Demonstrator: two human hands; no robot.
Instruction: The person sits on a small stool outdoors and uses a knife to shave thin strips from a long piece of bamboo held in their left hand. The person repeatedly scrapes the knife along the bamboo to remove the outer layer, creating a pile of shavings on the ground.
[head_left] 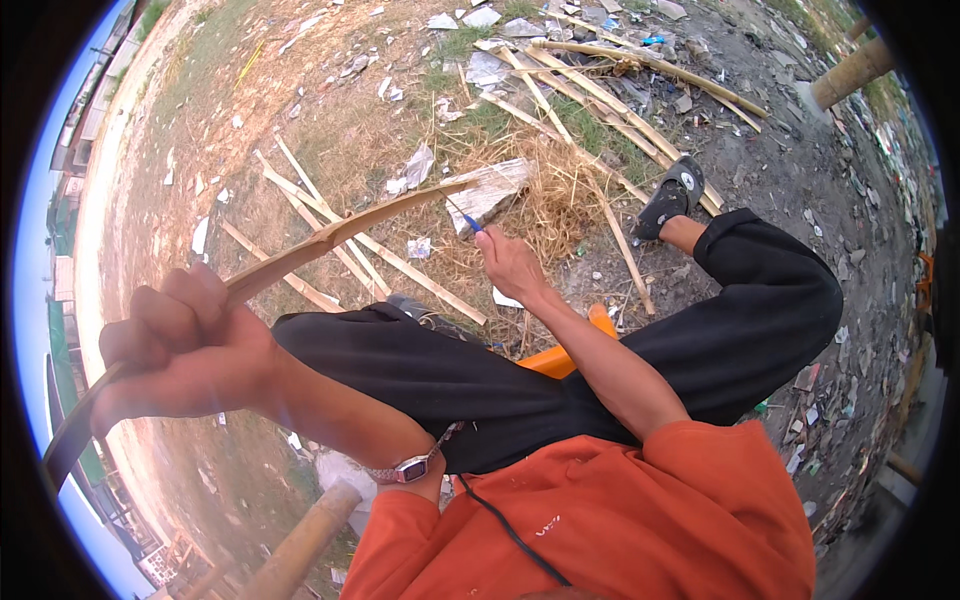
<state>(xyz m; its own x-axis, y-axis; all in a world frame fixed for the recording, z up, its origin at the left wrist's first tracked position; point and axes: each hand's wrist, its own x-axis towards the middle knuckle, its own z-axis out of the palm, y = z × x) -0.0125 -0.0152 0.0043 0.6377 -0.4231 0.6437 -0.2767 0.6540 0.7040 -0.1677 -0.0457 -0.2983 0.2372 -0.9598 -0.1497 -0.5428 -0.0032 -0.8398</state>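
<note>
A long, thin, curved strip of split tan bamboo (pixel 300 255) is held out across the black-trousered lap, above littered ground strewn with pale bamboo slats (pixel 330 225); it is judged light, springy and sharp-edged, best held near its thicker end. That end is clenched in the closed grip of the left hand (pixel 180 355), raised close to the camera. A small blue-handled blade (pixel 466 221) is pinched in the right hand (pixel 510 265), arm extended, near the strip's far tip.

Orange shirt (pixel 620 520), black trousers (pixel 480 375), wristwatch (pixel 408 467), black sandal (pixel 672 196).
</note>
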